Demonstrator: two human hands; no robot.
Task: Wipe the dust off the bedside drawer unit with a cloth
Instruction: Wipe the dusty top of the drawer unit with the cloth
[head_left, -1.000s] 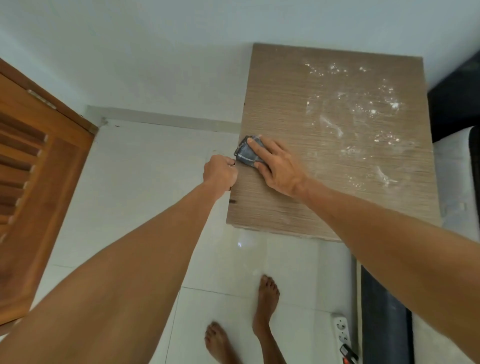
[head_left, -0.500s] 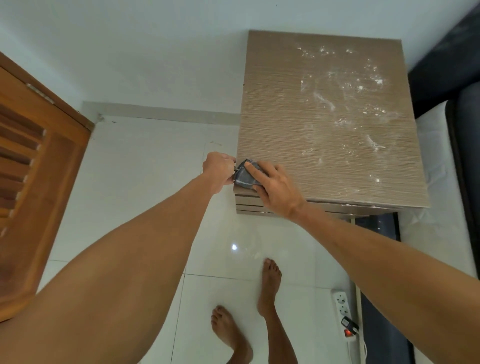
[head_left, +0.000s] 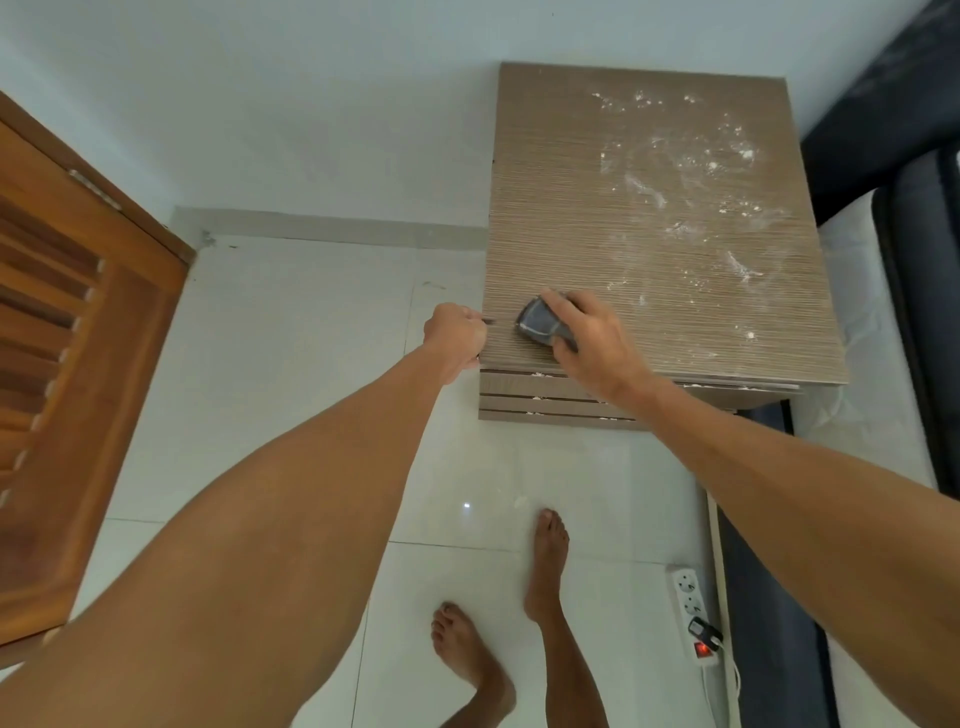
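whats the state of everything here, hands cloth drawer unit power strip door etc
right hand: pressing the cloth flat on the unit's top
left hand: fisted at the unit's left edge
cloth: bunched under the right hand
drawer unit: drawers shut, white dust on the right and far part of the top
power strip: switch lit red, one plug in
door: open or shut, cannot tell

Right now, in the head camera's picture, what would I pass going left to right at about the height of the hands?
Wooden louvred door → white floor tiles → left hand, closed in a fist → grey cloth → right hand pressing the cloth → dusty top of the drawer unit → white bedding → dark bed edge.
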